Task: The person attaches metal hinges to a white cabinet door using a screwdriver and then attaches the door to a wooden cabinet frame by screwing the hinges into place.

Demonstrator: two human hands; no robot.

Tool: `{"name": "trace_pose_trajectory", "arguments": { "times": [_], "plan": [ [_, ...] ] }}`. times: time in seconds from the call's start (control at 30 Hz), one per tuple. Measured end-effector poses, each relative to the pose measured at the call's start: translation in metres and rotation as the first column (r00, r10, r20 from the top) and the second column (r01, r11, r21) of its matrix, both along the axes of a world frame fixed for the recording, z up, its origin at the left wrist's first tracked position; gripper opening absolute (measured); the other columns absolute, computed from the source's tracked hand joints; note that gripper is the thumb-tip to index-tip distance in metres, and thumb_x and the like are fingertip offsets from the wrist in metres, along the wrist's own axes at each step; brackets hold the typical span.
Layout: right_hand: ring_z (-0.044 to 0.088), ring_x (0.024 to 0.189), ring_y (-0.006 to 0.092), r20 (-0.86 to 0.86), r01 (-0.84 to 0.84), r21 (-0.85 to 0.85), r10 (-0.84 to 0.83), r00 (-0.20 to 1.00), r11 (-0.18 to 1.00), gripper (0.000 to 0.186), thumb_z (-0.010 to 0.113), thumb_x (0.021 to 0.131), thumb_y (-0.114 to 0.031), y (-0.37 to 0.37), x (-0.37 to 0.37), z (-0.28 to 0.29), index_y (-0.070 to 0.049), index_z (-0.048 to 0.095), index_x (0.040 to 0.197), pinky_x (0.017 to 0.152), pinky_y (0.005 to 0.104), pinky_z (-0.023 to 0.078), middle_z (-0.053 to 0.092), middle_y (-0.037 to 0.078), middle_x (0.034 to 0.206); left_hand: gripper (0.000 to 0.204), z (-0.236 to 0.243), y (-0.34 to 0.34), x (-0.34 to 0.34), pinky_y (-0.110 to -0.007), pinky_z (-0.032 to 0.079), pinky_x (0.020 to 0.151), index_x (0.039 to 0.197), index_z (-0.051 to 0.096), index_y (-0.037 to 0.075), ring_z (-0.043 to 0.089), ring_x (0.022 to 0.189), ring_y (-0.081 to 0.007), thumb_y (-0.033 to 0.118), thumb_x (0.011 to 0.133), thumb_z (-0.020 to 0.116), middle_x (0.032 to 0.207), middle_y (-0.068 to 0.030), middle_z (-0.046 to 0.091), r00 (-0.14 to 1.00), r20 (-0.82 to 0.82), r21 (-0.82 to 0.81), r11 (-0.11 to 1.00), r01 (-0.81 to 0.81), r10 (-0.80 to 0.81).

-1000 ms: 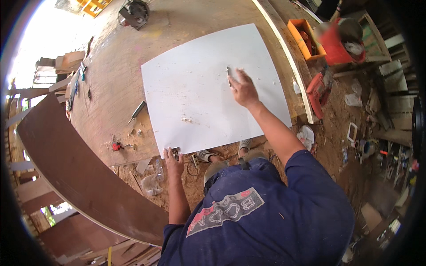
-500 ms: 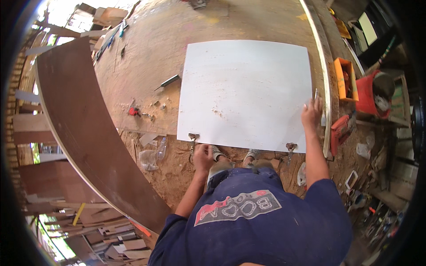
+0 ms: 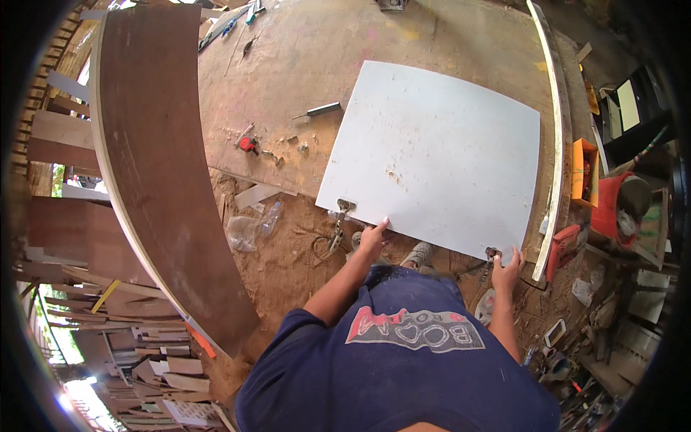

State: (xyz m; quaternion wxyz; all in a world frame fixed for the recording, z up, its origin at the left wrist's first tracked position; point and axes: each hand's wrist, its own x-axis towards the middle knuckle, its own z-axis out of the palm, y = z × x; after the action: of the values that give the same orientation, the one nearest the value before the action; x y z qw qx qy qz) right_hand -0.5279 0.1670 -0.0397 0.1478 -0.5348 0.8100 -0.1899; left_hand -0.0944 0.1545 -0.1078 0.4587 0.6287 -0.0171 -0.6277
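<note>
We hold the white board (image 3: pixel 432 155) by its near edge, and it lies flat on the wooden worktable (image 3: pixel 302 65) by the table's near edge. Our left hand (image 3: pixel 371 241) fingers curl on that edge beside a metal hinge (image 3: pixel 344 207). Our right hand (image 3: pixel 506 268) grips the near right corner.

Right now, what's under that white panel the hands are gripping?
The white panel lies on a brown wooden worktable, its near edge held by the left hand and right hand. Anything between panel and table is covered.
</note>
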Motion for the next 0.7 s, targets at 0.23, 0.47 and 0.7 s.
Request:
{"name": "trace_pose_trajectory", "arguments": {
  "times": [0.23, 0.47, 0.7],
  "plan": [
    [0.066, 0.108, 0.0249, 0.243, 0.102, -0.050, -0.087, 0.966, 0.994, 0.042, 0.074, 0.095, -0.028, -0.010, -0.076, 0.068, 0.001, 0.067, 0.124, 0.098, 0.0381, 0.051, 0.070, 0.015, 0.120, 0.043, 0.094, 0.017, 0.014, -0.034, 0.059, 0.077, 0.127, 0.059, -0.011, 0.075, 0.094, -0.0291, 0.024, 0.102, 0.066, 0.107, -0.0162, 0.073, 0.972, -0.056, -0.117, 0.969, 0.219, -0.227],
    [0.063, 0.083, 0.0104, 0.573, 0.228, -0.222, -0.063, 0.817, 0.948, 0.042, 0.067, 0.103, -0.040, 0.029, -0.056, 0.289, 0.000, 0.073, 0.111, 0.076, 0.0258, 0.050, 0.070, 0.003, 0.094, 0.029, 0.324, 0.023, 0.063, -0.028, 0.054, 0.070, 0.101, 0.073, -0.004, 0.072, 0.081, -0.0189, 0.023, 0.104, 0.063, 0.086, -0.0106, 0.073, 0.977, 0.033, -0.450, 0.870, 0.203, -0.211],
    [0.047, 0.078, 0.0164, 0.939, 0.478, -0.303, 0.173, 0.296, 0.824, 0.073, 0.043, 0.106, -0.063, -0.013, -0.028, 0.305, 0.003, 0.065, 0.128, 0.084, 0.0302, 0.045, 0.053, 0.003, 0.091, 0.037, 0.381, -0.060, 0.096, -0.028, 0.053, 0.068, 0.094, 0.075, -0.007, 0.067, 0.075, -0.0105, 0.029, 0.101, 0.071, 0.082, -0.0036, 0.074, 0.882, 0.470, -0.683, 0.624, 0.379, -0.021]
  ]
}}
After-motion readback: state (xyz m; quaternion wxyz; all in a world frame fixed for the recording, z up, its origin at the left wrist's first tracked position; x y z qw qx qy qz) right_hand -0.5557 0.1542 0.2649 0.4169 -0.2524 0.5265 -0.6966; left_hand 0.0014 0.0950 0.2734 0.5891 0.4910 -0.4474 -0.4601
